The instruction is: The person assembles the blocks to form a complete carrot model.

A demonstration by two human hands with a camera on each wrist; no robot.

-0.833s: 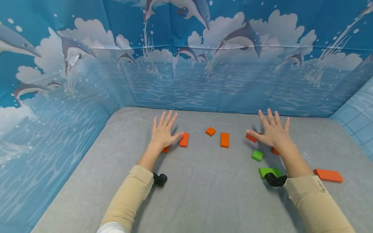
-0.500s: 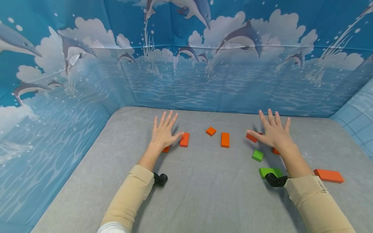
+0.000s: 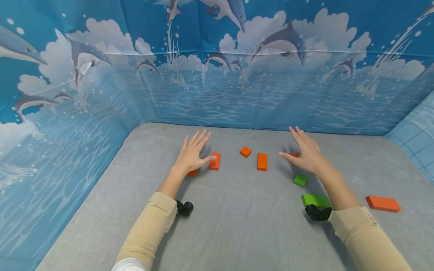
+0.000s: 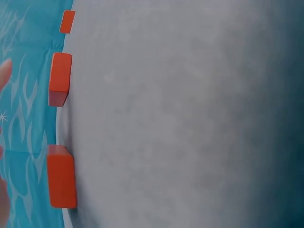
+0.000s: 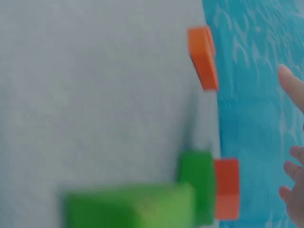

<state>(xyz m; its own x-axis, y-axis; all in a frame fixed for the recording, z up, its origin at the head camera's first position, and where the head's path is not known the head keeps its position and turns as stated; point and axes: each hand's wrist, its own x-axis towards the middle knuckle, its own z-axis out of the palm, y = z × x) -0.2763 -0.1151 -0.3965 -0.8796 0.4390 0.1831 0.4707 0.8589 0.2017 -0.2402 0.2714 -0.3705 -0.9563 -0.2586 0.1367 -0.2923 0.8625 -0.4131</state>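
In the head view my left hand (image 3: 190,156) hovers with spread, straight fingers over the left side of the grey cloth. Its thumb overlaps an orange-red block (image 3: 215,162), and another orange-red block (image 3: 193,173) is mostly hidden beside the wrist. Neither hand holds anything. My right hand (image 3: 307,155) is tilted, fingers extended and thumb pointing left, above a red block (image 3: 294,154) that it largely covers. Close below it lie a small green block (image 3: 300,180) and a longer green block (image 3: 315,200). Fingertips (image 5: 290,85) show at the right wrist view's edge.
Between the hands lie a small orange block (image 3: 245,151) and an upright-lying orange rectangular block (image 3: 262,162). A long orange-red block (image 3: 383,203) sits right of the right forearm. A dolphin-print curtain (image 3: 217,90) borders the grey cloth (image 3: 237,226) at the back and left.
My right hand has shifted left and turned, its fingers now closer together, and it covers more of the red block. The left hand has moved only slightly, to the right.
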